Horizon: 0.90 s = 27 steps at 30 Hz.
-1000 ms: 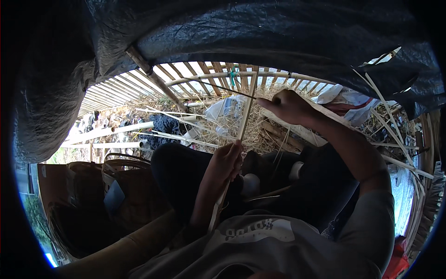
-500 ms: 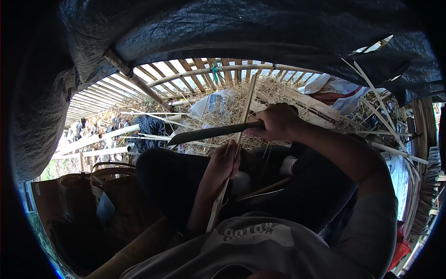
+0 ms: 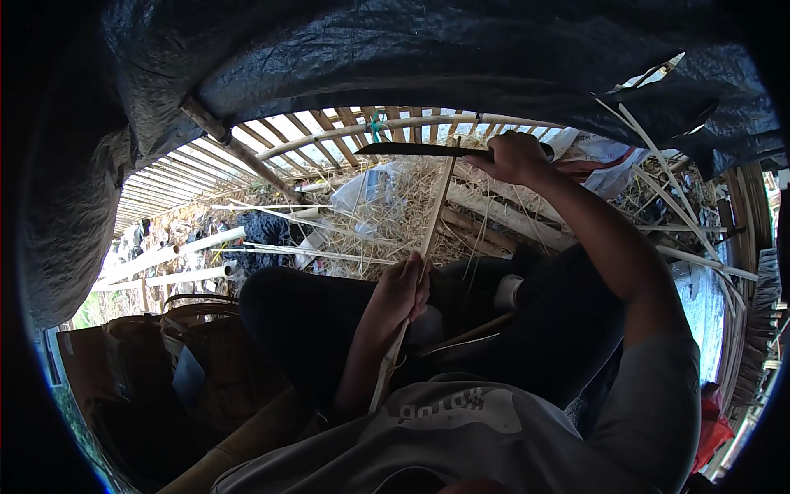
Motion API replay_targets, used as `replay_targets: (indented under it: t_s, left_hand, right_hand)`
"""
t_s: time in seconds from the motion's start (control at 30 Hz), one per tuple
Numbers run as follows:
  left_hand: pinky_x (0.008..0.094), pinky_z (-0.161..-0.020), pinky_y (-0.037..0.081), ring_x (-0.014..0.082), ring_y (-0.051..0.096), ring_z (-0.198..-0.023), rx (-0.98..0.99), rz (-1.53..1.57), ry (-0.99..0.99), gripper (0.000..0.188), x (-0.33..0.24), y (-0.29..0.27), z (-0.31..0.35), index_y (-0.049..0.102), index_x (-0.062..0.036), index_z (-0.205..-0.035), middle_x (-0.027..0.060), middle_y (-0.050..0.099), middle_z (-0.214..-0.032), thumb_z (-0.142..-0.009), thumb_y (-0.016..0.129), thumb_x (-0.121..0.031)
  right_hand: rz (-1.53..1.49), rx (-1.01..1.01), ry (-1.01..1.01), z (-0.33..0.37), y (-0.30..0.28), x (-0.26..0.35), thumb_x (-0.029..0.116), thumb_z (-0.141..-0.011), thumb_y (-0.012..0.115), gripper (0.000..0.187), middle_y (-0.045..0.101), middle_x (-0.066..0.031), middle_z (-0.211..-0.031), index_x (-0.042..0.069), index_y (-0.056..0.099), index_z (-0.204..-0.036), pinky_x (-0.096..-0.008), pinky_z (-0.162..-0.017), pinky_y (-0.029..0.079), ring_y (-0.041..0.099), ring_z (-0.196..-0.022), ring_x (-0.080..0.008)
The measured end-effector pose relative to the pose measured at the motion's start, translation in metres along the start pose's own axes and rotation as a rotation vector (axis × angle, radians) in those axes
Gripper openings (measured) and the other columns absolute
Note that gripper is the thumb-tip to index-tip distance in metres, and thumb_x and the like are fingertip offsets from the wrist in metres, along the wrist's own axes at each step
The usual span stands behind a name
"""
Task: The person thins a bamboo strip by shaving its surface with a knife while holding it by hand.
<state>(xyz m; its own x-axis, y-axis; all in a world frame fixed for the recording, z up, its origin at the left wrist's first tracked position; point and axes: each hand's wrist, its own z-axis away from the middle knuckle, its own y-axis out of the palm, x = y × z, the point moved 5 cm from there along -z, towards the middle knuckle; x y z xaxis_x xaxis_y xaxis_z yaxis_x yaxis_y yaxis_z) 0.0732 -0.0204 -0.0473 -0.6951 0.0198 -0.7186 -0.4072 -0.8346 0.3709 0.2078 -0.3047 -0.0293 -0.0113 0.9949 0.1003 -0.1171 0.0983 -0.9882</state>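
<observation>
My left hand (image 3: 401, 288) is closed around a long pale bamboo strip (image 3: 434, 216) that slants from my lap up and away from me. In my right hand (image 3: 517, 158) is the handle of a machete (image 3: 420, 150). Its dark blade points left and lies across the far end of the strip. Whether the edge bites into the bamboo is too small to tell. The strip's near end rests against the front of my shirt (image 3: 461, 407).
Loose shavings (image 3: 411, 198) cover the ground ahead, with a clear plastic bag (image 3: 360, 193) among them. Bamboo poles (image 3: 189, 243) lie at left, near woven baskets (image 3: 206, 354). A slatted bamboo fence (image 3: 329, 136) and a dark tarp (image 3: 428, 62) stand beyond. Thin strips (image 3: 658, 173) lean at right.
My right hand has moved the machete up and away along the strip, from just beyond my left hand to the far end. The left hand has stayed nearly still.
</observation>
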Motion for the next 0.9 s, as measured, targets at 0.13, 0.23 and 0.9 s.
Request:
replay_targets:
  t_s: [0.13,0.23,0.9]
  left_hand:
    - [0.0233,-0.035,0.03,0.0069,0.035,-0.037,0.055,0.064,0.031,0.041,-0.007,0.006,0.016,0.049,-0.0063,-0.094,-0.0029,0.039,-0.053,-0.108,0.029,-0.039]
    - [0.0235,-0.032,0.028,0.0066,0.033,-0.035,-0.018,0.06,0.068,0.041,-0.007,-0.007,0.014,0.05,-0.0073,-0.092,-0.0036,0.038,-0.052,-0.108,0.03,-0.039]
    - [0.0275,-0.034,0.033,0.0116,0.038,-0.033,-0.12,-0.274,0.074,0.047,0.013,-0.011,-0.012,0.051,-0.0051,-0.081,0.0009,0.042,-0.049,-0.107,0.027,-0.036]
  right_hand:
    - [0.082,-0.168,0.209,-0.004,-0.021,-0.054,0.064,-0.089,0.054,0.069,0.07,-0.0205,-0.09,-0.002,0.071,-0.094,-0.0466,-0.078,0.056,0.07,-0.087,-0.0365]
    - [0.025,-0.088,0.402,0.01,-0.041,-0.086,0.062,-0.091,0.053,0.066,0.071,-0.0188,-0.105,0.0,0.071,-0.106,-0.0442,-0.086,0.054,0.069,-0.101,-0.0349]
    - [-0.27,0.227,-0.268,0.085,0.004,0.098,0.07,-0.083,0.059,0.067,0.062,-0.0133,-0.059,0.004,0.068,-0.072,-0.0436,-0.062,0.051,0.066,-0.062,-0.0309]
